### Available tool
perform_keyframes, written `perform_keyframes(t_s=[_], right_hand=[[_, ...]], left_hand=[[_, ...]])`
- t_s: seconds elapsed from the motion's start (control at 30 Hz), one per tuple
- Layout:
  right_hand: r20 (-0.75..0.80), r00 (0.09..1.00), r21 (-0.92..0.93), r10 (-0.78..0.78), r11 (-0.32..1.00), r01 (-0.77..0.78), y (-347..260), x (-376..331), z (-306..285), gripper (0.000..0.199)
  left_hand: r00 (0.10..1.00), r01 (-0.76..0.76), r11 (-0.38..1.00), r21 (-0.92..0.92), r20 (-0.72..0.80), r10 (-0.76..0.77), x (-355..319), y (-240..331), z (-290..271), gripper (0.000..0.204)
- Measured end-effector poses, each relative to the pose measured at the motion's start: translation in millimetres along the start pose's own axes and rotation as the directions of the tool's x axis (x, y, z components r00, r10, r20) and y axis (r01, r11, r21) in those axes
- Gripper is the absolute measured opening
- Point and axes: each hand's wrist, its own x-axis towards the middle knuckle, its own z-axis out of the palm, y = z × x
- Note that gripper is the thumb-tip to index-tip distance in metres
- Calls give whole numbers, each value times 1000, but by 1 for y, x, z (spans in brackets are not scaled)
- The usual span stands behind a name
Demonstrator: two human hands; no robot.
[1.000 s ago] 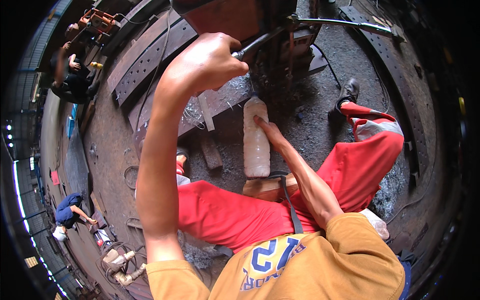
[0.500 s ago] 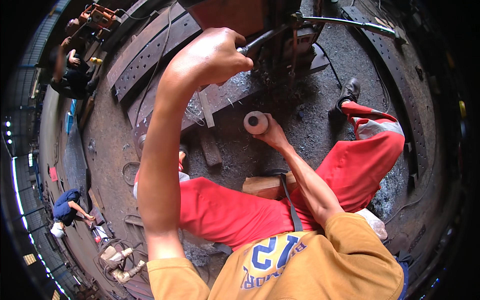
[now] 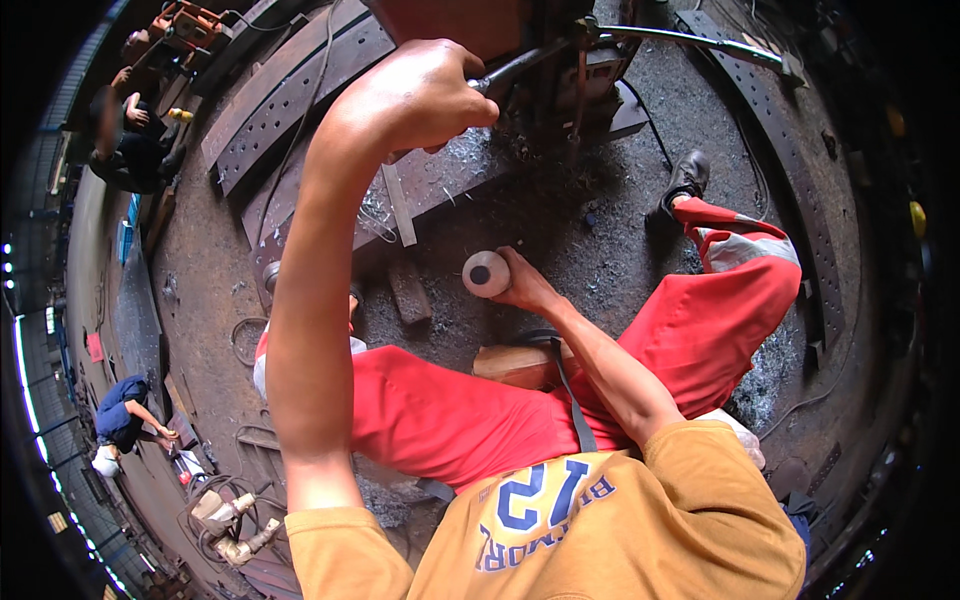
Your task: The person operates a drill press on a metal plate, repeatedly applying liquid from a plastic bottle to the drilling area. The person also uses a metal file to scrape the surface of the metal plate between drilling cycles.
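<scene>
My left hand (image 3: 425, 98) is raised at the far side, its fingers wrapped round the end of a metal lever (image 3: 525, 62). The lever runs to the hub of a dark drilling machine (image 3: 592, 85), which stands on a steel plate (image 3: 445, 175) strewn with metal shavings. A second, longer lever (image 3: 690, 40) sticks out to the right from the same hub. Lower down, between my knees, my right hand (image 3: 528, 284) grips a whitish bottle (image 3: 486, 274) from its right side. The bottle is seen from above, its dark top facing up. The machine's lower part is in shadow.
A flat bar (image 3: 398, 205) lies on the plate's near edge, with a small block (image 3: 409, 292) below it. A wooden block (image 3: 515, 366) sits between my legs. Drilled beams (image 3: 765, 125) lie right and far left. Two people (image 3: 125, 415) are at left.
My right hand has brought the bottle a little nearer to me and to the left. My left hand stays on the lever. The whole view has shifted slightly.
</scene>
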Motion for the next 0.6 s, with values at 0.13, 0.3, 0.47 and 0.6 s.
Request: perform_keyframes(t_s=[0.13,0.3,0.47,0.6], right_hand=[[59,997,-72,-54,996,58,5,-2,-10,84],[302,929,-407,215,910,-78,-15,21,-64,51],[-18,966,830,-258,535,159,-230,-53,-184,33],[-66,626,975,-777,81,205,-303,-118,-224,31]], left_hand=[[998,25,999,-35,67,-23,1,0,-5,61],[999,-45,999,-12,27,45,7,5,0,62],[998,29,999,-15,63,-28,1,-7,-1,64],[999,2,999,40,34,-3,4,1,1,68]])
